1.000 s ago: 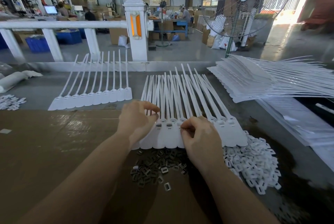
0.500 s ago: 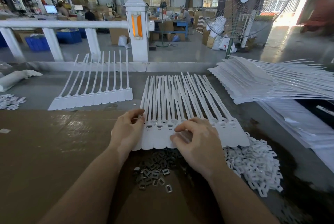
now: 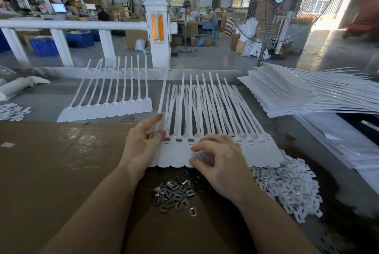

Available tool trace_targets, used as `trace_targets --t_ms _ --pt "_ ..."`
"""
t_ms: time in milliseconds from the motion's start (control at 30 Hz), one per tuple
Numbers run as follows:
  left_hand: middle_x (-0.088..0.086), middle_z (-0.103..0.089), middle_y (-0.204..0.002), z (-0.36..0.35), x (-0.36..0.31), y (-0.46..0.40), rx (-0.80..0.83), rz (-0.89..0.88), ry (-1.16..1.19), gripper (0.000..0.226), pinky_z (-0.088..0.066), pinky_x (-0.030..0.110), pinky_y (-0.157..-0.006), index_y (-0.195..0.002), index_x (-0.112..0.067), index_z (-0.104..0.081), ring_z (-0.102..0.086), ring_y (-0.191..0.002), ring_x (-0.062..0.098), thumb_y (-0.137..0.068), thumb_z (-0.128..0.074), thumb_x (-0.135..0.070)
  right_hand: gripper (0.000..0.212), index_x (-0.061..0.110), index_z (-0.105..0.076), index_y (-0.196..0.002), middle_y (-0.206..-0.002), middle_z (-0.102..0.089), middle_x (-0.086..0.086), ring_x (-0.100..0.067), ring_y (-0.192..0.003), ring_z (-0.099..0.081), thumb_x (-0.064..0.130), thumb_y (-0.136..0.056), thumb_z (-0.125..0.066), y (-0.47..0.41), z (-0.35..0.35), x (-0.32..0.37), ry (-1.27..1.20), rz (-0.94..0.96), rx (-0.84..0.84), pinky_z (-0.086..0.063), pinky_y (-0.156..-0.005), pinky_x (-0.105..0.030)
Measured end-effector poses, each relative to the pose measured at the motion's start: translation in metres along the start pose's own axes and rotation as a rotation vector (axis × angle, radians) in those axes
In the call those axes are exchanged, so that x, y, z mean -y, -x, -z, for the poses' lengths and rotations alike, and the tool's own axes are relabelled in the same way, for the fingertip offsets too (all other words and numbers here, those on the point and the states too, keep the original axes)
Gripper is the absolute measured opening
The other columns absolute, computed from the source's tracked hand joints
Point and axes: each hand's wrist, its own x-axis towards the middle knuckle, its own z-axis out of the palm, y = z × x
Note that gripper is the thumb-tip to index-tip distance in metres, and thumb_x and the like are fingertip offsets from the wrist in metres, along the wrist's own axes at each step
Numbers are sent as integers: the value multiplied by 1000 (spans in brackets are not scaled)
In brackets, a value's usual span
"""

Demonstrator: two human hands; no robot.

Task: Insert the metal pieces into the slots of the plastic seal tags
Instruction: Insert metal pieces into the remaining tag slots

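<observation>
A row of white plastic seal tags (image 3: 207, 110) lies across the cardboard's far edge, straps pointing away from me. Three slots at the left end (image 3: 179, 140) hold dark metal pieces; the slots at the right end (image 3: 263, 137) look empty. My left hand (image 3: 141, 145) pinches the leftmost strap (image 3: 161, 100), which stands lifted above the others. My right hand (image 3: 221, 163) rests on the tag heads in the middle of the row with arched fingers, thumb and index finger apart; the spot between them is blurred. Loose metal pieces (image 3: 176, 192) are heaped just in front of the row.
A pile of small white plastic clips (image 3: 287, 188) lies right of my right wrist. A second row of tags (image 3: 106, 108) lies at the left and a tall stack of tags (image 3: 297, 94) at the right. Brown cardboard (image 3: 51, 161) covers the near table. A white railing runs behind.
My left hand has shifted to the left end of the row and taken hold of the outermost strap. My right hand has gone from pinching at a slot to resting on the tag heads.
</observation>
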Motion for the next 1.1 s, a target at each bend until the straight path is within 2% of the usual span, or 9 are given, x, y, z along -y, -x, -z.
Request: trace_targets --t_ms 67,167,233,333,467,633,767,933,1100 --pt "13 -64 -116 0 1 0 -9 0 -28 42 -50 40 -93 -126 -31 -56 -62 -89 17 -89 -62 -12 16 27 -69 -94 -103 -59 16 -4 -107 -46 28 -78 -72 0 0 1 -40 31 -2 -28 -97 -27" --pt "-1 -62 -117 0 2 0 -32 -27 -74 42 -49 31 -90 -127 -31 -55 -60 -92 10 -89 -63 -14 11 25 -71 -85 -100 -60 15 -5 -105 -48 20 -76 -74 -1 3 5 -118 105 52 -34 -97 -31" --pt "0 -61 -118 0 3 0 -30 -26 -73 43 -49 33 -92 -128 -31 -55 -60 -95 13 -89 -62 -14 7 26 -73 -80 -100 -57 17 -5 -105 -46 21 -76 -74 -1 4 7 -123 139 134 -33 -97 -32" --pt "-2 -59 -120 0 2 0 -23 -39 -90 43 -47 21 -91 -128 -31 -54 -58 -96 8 -90 -62 -14 7 31 -73 -84 -102 -48 23 4 -102 -36 27 -78 -72 0 5 7 -60 171 253 -29 -96 -31" --pt "8 -62 -116 -1 1 1 -16 -28 -61 43 -49 39 -94 -127 -31 -55 -61 -95 21 -89 -62 -11 11 34 -73 -90 -110 -47 21 1 -105 -35 34 -80 -69 0 4 6 -13 182 330 -24 -96 -29" --pt "10 -62 -117 -1 1 1 -5 -24 -34 43 -47 44 -96 -126 -31 -54 -61 -99 26 -89 -61 -9 6 33 -71 -85 -112 -48 19 -1 -108 -35 35 -79 -69 -1 4 6 -19 178 352 -22 -94 -27" --pt "9 -62 -117 -1 1 1 -1 -30 -37 44 -48 42 -95 -127 -31 -54 -62 -97 23 -89 -61 -9 3 32 -68 -80 -110 -47 21 2 -109 -33 34 -79 -69 -1 4 6 -33 161 364 -20 -92 -25" --pt "7 -62 -117 -1 1 2 -1 -42 -41 44 -48 42 -95 -127 -30 -55 -62 -97 23 -89 -61 -9 13 37 -69 -94 -111 -44 22 2 -109 -30 35 -82 -66 0 5 5 -23 170 386 -20 -95 -26" --pt "7 -62 -114 -1 0 2 -12 -58 -52 43 -49 38 -93 -126 -30 -56 -61 -93 19 -89 -61 -7 8 34 -69 -90 -114 -45 21 1 -111 -31 35 -82 -66 -1 6 6 -26 163 395 -20 -96 -26"
